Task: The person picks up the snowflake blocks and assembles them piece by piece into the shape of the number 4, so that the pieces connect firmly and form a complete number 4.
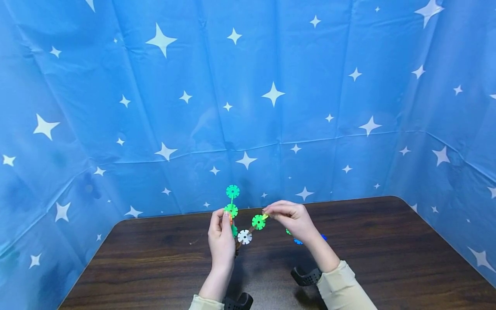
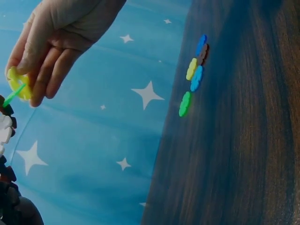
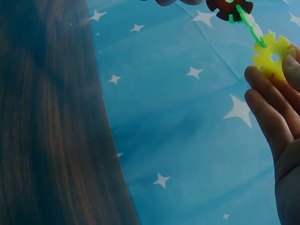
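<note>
A chain of interlocking notched plastic discs is held above the table. In the head view my left hand (image 1: 221, 232) grips it near an orange-red piece, with a green disc (image 1: 233, 191) at the top end. A white disc (image 1: 244, 237) and another green disc (image 1: 258, 222) run to the right, with brown discs between. My right hand (image 1: 290, 217) pinches a yellow disc (image 3: 272, 56) between thumb and fingers. In the right wrist view this yellow disc meets the edge of the green one, which joins a brown disc (image 3: 228, 8).
Several loose discs lie in a line on the dark wooden table (image 1: 155, 254), among them a blue disc (image 2: 197, 78), a yellow one (image 2: 191, 69) and a green one (image 2: 185, 104). A blue star-patterned curtain (image 1: 248, 125) surrounds the table's back and sides.
</note>
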`<control>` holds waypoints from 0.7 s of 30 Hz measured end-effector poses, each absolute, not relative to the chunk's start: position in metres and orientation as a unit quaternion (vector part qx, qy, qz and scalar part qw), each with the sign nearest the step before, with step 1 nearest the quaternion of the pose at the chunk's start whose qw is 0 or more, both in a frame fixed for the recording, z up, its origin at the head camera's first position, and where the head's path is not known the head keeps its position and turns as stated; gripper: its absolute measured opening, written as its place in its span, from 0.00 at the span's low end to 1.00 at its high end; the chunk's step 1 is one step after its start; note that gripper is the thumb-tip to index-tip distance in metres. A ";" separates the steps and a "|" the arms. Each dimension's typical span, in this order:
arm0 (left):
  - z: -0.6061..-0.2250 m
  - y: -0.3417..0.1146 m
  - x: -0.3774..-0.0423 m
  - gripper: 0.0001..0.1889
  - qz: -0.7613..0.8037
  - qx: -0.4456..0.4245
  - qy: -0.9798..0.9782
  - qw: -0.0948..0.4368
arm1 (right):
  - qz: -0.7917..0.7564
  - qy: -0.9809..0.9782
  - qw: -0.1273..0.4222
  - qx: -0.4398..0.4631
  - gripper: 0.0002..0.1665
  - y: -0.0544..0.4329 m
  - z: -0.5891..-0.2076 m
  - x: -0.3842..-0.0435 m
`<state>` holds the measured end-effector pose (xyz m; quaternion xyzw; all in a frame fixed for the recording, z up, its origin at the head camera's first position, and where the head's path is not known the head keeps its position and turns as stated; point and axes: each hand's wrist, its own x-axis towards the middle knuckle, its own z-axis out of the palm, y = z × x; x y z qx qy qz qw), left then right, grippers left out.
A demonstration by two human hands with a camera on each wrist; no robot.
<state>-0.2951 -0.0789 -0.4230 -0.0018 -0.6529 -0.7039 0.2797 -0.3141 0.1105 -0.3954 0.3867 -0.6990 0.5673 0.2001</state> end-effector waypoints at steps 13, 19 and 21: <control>-0.417 -0.076 -0.287 0.17 -0.758 -0.046 -0.637 0.134 | 0.657 -0.666 0.156 0.316 0.09 0.112 -0.417 -0.330; -0.416 -0.077 -0.286 0.20 -0.758 -0.070 -0.640 0.102 | 0.672 -0.656 0.170 0.300 0.13 0.103 -0.420 -0.330; -0.415 -0.077 -0.286 0.18 -0.760 -0.079 -0.637 0.102 | 0.672 -0.655 0.179 0.296 0.14 0.101 -0.420 -0.330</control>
